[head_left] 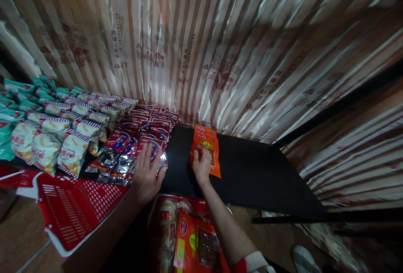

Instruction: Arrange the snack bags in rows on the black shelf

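Observation:
My left hand point(146, 174) lies with its fingers stretched out over the front of the maroon snack packets point(157, 126), which overlap in rows on the black shelf. My right hand point(201, 162) has its fingers curled on the orange snack packets point(215, 166), at the front one; the fingertips are partly hidden. These orange packets overlap in a short column, a strip of black shelf point(179, 151) between them and the maroon ones. Below my right forearm, a larger-looking orange packet point(208, 245) with a dark window lies in a container with other packed food point(168, 214).
Left of the maroon packets stand white bags with striped tops point(74, 151), then green bags point(6, 134). A red plastic basket point(75, 206) is below the shelf's front edge. A shiny striped curtain point(189, 46) hangs behind. Dark metal bars point(340, 105) frame the right side.

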`<control>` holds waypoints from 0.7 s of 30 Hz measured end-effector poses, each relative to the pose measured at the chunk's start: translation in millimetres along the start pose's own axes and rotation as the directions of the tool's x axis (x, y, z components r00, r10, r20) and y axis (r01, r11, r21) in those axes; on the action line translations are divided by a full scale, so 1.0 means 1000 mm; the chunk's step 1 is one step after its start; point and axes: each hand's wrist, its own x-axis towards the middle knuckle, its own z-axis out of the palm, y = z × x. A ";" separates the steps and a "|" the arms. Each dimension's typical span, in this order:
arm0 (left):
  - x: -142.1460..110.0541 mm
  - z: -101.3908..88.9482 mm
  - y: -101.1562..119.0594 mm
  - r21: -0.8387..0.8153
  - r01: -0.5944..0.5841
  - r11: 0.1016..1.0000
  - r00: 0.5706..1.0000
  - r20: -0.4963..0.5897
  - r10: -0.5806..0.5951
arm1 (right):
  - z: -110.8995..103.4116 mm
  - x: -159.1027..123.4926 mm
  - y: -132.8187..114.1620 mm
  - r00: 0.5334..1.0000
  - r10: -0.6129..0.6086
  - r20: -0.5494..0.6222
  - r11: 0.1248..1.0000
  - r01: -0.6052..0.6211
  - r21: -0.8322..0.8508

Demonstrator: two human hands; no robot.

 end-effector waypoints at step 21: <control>0.034 0.100 0.104 -0.181 0.100 0.978 0.912 0.410 -0.017 | -0.041 0.060 0.090 0.964 0.247 0.099 0.960 -0.230 -0.157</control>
